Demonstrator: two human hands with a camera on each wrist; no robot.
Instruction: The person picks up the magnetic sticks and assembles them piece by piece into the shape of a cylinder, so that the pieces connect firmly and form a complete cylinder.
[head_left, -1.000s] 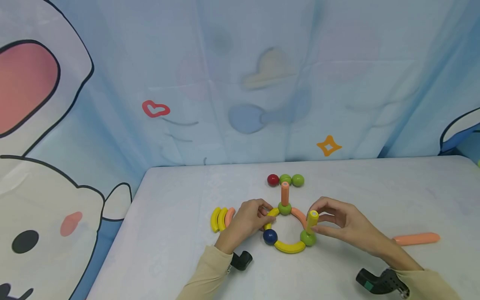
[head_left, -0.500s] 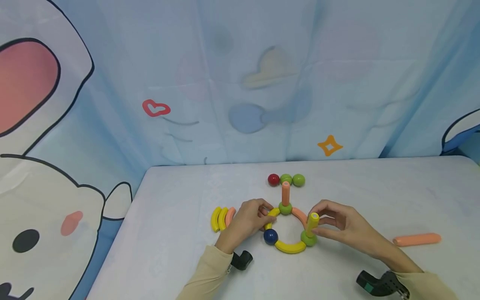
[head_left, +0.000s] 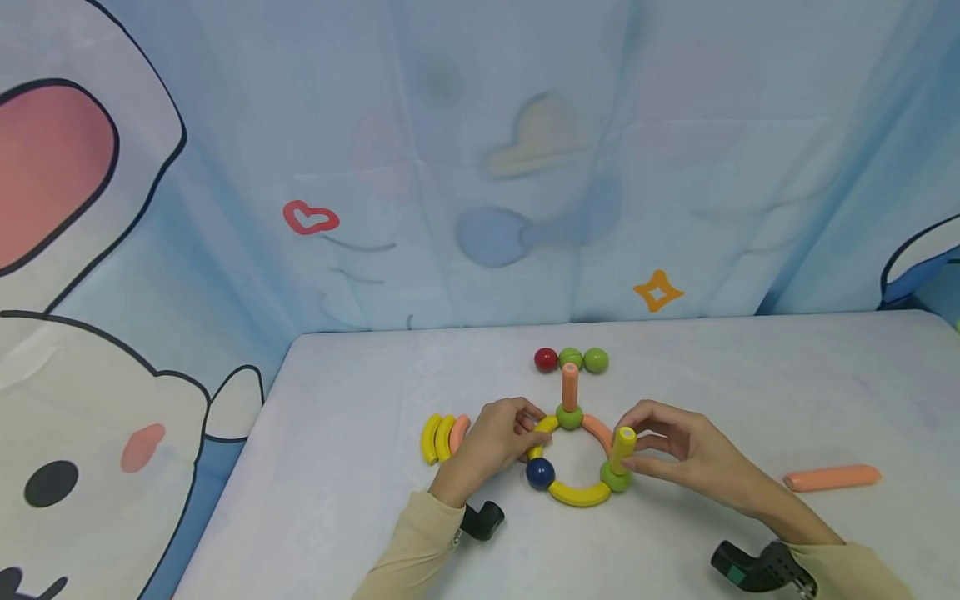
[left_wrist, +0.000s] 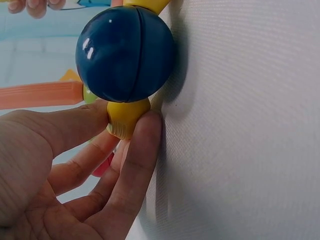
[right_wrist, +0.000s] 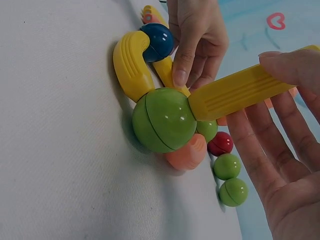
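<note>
Nearest, 2 beige sleeves point(head_left: 408, 546) reach in from the lower edge, each arm wearing a black wrist camera point(head_left: 483, 522); the left forearm slants up to the right, the right forearm up to the left. Between the hands, on a white table point(head_left: 337, 475), lies a ring of toy balls and rods. Its near side is a yellow curved rod point(head_left: 580, 496) running from a dark blue ball point(head_left: 540, 473) on the left to a green ball point(head_left: 617, 477) on the right. A yellow straight rod point(head_left: 622, 450) rises from that green ball, pinched between the thumb and fingers of the right hand point(head_left: 678, 437), the other fingers loosely bent. Just beside the right wrist, a loose orange rod point(head_left: 832, 477) lies flat. The left hand point(head_left: 495, 429) arches over the ring's left side, thumb and fingers closed on a 2nd yellow curve point(head_left: 551, 423). Beside it rest 2 spare yellow curves point(head_left: 429, 439) and 1 spare orange curve point(head_left: 460, 433). An orange curved rod point(head_left: 598, 433) leads to the ring's far green ball point(head_left: 569, 417), topped by an upright orange rod point(head_left: 570, 388). Beyond sit 1 red ball point(head_left: 546, 360) and 2 more green balls point(head_left: 596, 360) in a row, before a pale blue curtain point(head_left: 555, 50).
</note>
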